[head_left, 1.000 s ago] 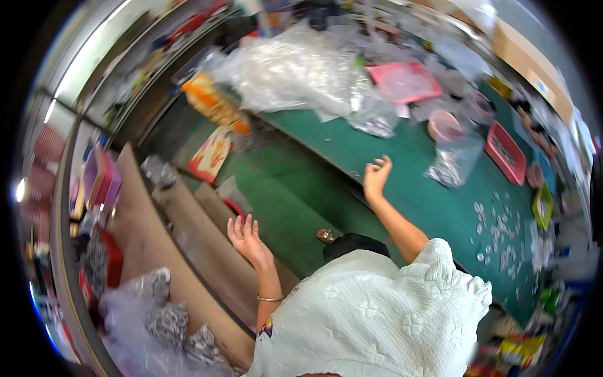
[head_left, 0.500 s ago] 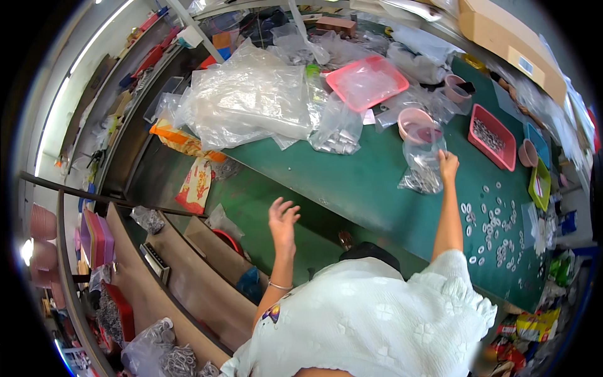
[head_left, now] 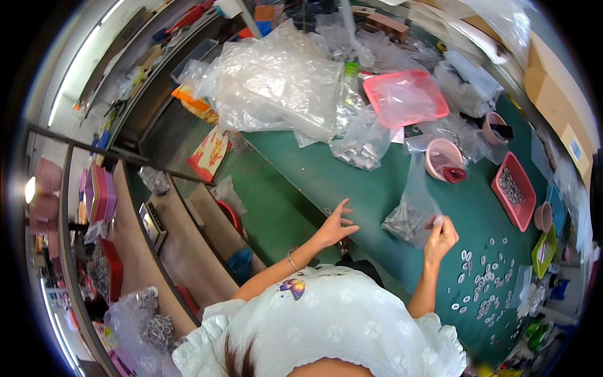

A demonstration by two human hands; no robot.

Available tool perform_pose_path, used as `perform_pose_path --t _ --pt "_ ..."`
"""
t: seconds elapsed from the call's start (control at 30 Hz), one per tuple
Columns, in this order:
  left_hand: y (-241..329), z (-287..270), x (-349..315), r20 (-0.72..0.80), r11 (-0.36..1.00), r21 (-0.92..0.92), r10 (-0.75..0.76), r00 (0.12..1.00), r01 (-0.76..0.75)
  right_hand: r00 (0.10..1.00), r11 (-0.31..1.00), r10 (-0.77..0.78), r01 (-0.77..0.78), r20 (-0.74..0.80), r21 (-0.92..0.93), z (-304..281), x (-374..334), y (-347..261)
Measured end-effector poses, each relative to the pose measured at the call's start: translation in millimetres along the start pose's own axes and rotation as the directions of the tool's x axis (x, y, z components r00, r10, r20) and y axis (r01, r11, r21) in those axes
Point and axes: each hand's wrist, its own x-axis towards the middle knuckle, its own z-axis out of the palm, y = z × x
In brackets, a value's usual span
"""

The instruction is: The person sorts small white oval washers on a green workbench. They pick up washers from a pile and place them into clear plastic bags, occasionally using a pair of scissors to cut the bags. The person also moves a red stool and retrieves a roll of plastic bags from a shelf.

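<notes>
At the near left, we see a clear bag of grey metal pieces (head_left: 156,330) on a brown shelf (head_left: 195,242). Farther off, a large heap of clear plastic (head_left: 273,85) covers the far left of the green table (head_left: 352,179). Our left hand (head_left: 335,230) hangs open by the table's near edge, fingers spread and apart from the bag to its right. That clear bag of small parts (head_left: 409,210) lies on the table between our hands, its grey contents gathered at the near left end. Our right hand (head_left: 443,235) is closed, pinching the bag's right edge. Beyond it stands a round pink container (head_left: 433,168). At the right, oval rings (head_left: 487,276) lie scattered near us, with a pink tray (head_left: 525,218) of metal bits farther off.
</notes>
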Motion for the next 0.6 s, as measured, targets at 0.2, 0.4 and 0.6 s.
perform_pose_path --t 0.2,0.4,0.6 --pt "-26.5 -36.7 -4.1 -0.071 0.951 0.131 0.292 0.954 -0.281 0.915 0.950 -0.235 0.146 0.327 0.275 44.7 -23.0 -88.4" --pt "-25.3 -126.4 -86.0 -0.390 0.928 -0.055 0.321 0.863 -0.369 0.734 0.767 -0.511 0.156 0.447 0.622 140.9 -61.0 -179.3" --pt "-40.5 -208.9 -202.3 -0.931 0.892 0.234 0.320 0.174 -0.386 0.619 0.533 -0.704 0.137 0.348 0.835 249.2 -109.0 -297.9"
